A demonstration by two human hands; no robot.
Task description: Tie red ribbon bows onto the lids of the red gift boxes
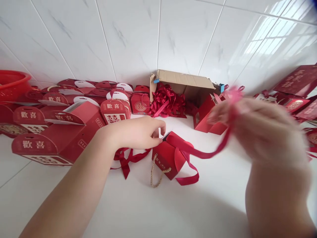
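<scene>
A small red gift box (166, 158) with a beige rope handle (156, 175) sits on the white tiled floor in front of me. My left hand (138, 132) pinches the top of the box, fingers closed on it. A red ribbon (198, 152) runs from the box top up to my right hand (257, 129), which is raised and blurred by motion, fingers closed on the ribbon's end. A loop of the ribbon lies on the floor beside the box.
Several red gift boxes (56, 135) are stacked at the left, beside a red basket (12, 84). An open cardboard carton (183, 82) holds a pile of red ribbons (165, 102). More red boxes (297, 96) lie at the right. Another ribbon (126, 158) lies under my left wrist.
</scene>
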